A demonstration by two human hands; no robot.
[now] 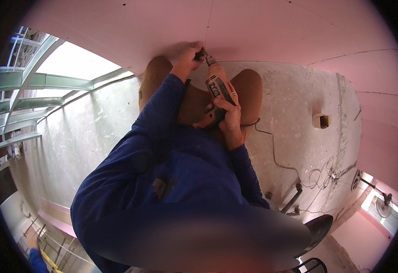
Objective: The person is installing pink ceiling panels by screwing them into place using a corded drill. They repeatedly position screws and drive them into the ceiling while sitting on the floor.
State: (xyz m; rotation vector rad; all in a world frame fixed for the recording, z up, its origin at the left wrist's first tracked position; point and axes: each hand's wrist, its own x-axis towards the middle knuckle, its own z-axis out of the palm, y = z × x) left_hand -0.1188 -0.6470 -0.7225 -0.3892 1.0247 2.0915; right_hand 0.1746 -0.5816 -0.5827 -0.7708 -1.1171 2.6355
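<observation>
My right hand [228, 113] is wrapped round the handle of an orange and black corded power drill [216, 78], between my bent knees. Its chuck points away from me, at the lower part of a pink plasterboard wall [262, 27]. Just beside the chuck, the fingers of my left hand [189, 60] are pressed together close to the board. Something small and dark [200, 55] shows at those fingertips; its kind is too hard to make out. The tip of the drill is partly hidden by the left fingers.
A dark cable [275, 157] runs over the concrete floor [294, 104] on my right, towards coiled wires. An open cardboard box [320, 121] stands there too. Metal framing [49, 82] rises at the left. Another person's hand [32, 239] shows at the lower left, and a fan [383, 207] at the right.
</observation>
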